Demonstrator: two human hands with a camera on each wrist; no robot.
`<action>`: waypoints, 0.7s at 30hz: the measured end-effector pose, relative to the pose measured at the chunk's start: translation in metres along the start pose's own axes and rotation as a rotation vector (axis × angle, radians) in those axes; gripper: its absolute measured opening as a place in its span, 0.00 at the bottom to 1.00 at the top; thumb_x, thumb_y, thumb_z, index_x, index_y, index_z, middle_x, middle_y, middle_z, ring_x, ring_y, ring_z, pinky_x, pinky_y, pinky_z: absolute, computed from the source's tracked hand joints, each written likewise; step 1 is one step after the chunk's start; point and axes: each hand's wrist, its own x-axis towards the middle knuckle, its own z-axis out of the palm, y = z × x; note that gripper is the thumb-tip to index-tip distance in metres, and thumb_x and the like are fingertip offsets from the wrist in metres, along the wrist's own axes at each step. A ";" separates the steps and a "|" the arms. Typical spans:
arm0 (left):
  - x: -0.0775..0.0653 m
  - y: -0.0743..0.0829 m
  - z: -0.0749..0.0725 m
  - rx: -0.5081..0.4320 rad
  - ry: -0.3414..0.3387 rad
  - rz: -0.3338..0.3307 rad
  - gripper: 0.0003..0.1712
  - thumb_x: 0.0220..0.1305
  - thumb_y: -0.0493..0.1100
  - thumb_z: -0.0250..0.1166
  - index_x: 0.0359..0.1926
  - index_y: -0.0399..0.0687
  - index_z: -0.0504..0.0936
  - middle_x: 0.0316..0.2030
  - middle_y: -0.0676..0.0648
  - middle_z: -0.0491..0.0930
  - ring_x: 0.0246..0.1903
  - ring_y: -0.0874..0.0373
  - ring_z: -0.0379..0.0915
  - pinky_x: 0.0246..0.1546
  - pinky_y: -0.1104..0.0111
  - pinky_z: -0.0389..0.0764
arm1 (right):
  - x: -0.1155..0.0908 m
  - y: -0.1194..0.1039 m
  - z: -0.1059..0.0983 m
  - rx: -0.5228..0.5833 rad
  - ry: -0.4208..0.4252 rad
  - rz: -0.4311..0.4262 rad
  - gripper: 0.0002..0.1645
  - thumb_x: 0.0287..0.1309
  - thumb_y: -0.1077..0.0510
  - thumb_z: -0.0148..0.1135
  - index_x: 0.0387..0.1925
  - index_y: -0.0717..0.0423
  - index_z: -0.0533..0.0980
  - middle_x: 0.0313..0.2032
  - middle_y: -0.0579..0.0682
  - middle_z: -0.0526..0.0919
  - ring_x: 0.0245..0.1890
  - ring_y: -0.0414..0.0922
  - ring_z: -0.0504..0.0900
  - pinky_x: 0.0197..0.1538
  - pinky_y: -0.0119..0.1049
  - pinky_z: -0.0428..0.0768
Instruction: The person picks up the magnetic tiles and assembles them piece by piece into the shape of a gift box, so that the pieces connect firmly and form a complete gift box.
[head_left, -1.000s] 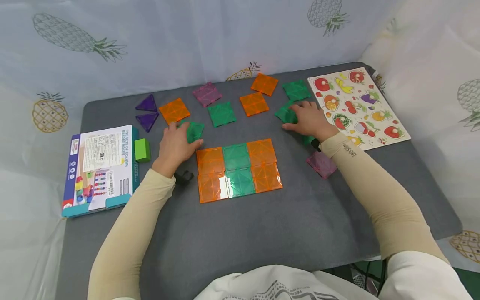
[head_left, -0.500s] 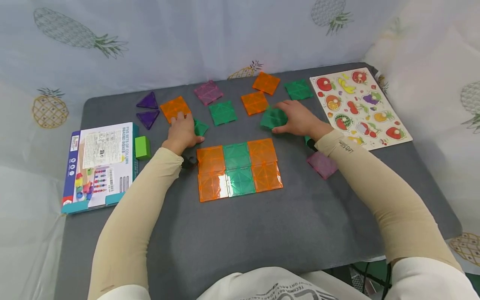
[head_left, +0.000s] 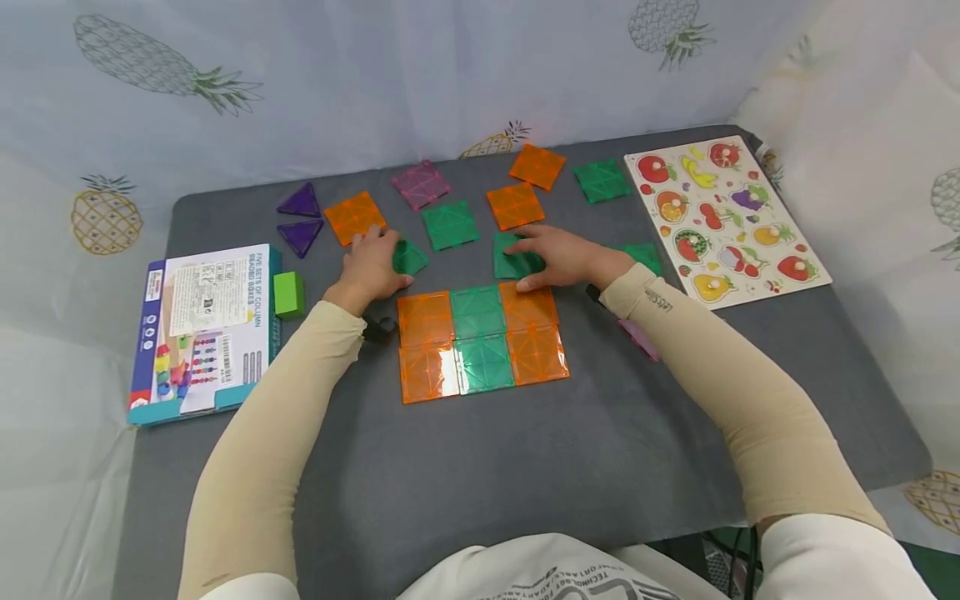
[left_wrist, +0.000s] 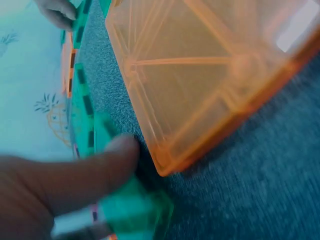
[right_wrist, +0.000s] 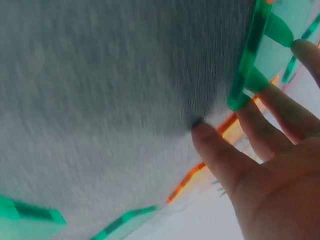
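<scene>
My left hand (head_left: 363, 271) pinches a translucent green square tile (head_left: 409, 258) between thumb and fingers. In the left wrist view the thumb (left_wrist: 107, 165) lies across that tile, blurred. My right hand (head_left: 566, 257) has its nearly straight fingers on a second green square tile (head_left: 505, 260), above the joined panel's right part. The right wrist view shows the fingers (right_wrist: 270, 120) through this tile, with the thumb (right_wrist: 220, 150) apart from its edge. Below both hands lies a flat panel of orange tiles (head_left: 425, 319) flanking green tiles (head_left: 480, 312), in two rows.
Loose at the back lie orange tiles (head_left: 515, 206), green tiles (head_left: 450, 225), a purple-pink tile (head_left: 421, 184) and dark purple triangles (head_left: 300, 201). A boxed set (head_left: 206, 329) and green block (head_left: 288, 295) stand left; a fruit puzzle board (head_left: 720, 212) lies right.
My right hand has brought its green tile leftward and toward the panel, its thumb now over the panel's corner. The left hand and its tile have shifted slightly right.
</scene>
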 end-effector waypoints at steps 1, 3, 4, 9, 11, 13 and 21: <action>0.000 -0.001 0.000 -0.001 -0.011 0.029 0.44 0.59 0.48 0.69 0.71 0.46 0.58 0.70 0.34 0.51 0.67 0.33 0.46 0.61 0.33 0.56 | -0.001 0.000 0.001 0.002 -0.002 -0.009 0.41 0.58 0.43 0.65 0.69 0.51 0.64 0.74 0.59 0.48 0.74 0.60 0.48 0.71 0.57 0.54; -0.001 -0.001 -0.001 0.003 -0.029 0.095 0.47 0.57 0.48 0.70 0.73 0.47 0.55 0.69 0.33 0.52 0.67 0.34 0.46 0.61 0.33 0.55 | -0.002 0.000 0.005 0.003 0.006 -0.029 0.43 0.55 0.42 0.67 0.69 0.51 0.64 0.75 0.58 0.47 0.74 0.59 0.47 0.71 0.56 0.55; -0.001 -0.001 -0.001 0.010 -0.033 0.132 0.49 0.57 0.47 0.70 0.73 0.47 0.53 0.68 0.32 0.53 0.67 0.34 0.46 0.61 0.34 0.56 | -0.003 0.000 0.007 0.002 0.018 -0.042 0.43 0.55 0.43 0.67 0.69 0.51 0.64 0.75 0.58 0.47 0.74 0.59 0.47 0.71 0.55 0.55; -0.005 0.007 -0.003 0.041 0.005 0.288 0.54 0.54 0.47 0.72 0.74 0.45 0.49 0.63 0.33 0.59 0.62 0.38 0.53 0.60 0.46 0.66 | -0.004 0.004 0.014 0.001 0.077 -0.085 0.42 0.55 0.45 0.68 0.68 0.53 0.65 0.74 0.59 0.48 0.74 0.59 0.48 0.72 0.55 0.54; -0.007 0.013 -0.004 0.047 0.021 0.347 0.53 0.54 0.47 0.73 0.73 0.44 0.51 0.63 0.35 0.61 0.60 0.40 0.55 0.61 0.49 0.67 | -0.004 0.005 0.016 0.008 0.092 -0.095 0.41 0.55 0.46 0.67 0.68 0.53 0.65 0.74 0.60 0.49 0.74 0.59 0.48 0.72 0.56 0.54; -0.008 0.022 -0.004 0.058 0.021 0.401 0.50 0.54 0.46 0.73 0.72 0.44 0.55 0.63 0.36 0.61 0.61 0.42 0.55 0.62 0.52 0.67 | -0.004 0.005 0.017 0.014 0.101 -0.099 0.41 0.55 0.46 0.67 0.68 0.53 0.65 0.74 0.60 0.49 0.74 0.60 0.48 0.72 0.56 0.53; 0.005 0.058 0.010 0.128 -0.062 0.495 0.37 0.58 0.48 0.71 0.66 0.43 0.70 0.62 0.38 0.63 0.61 0.44 0.56 0.62 0.55 0.68 | -0.009 0.002 0.018 0.022 0.116 -0.101 0.42 0.53 0.47 0.69 0.67 0.55 0.66 0.73 0.63 0.51 0.73 0.61 0.50 0.71 0.59 0.53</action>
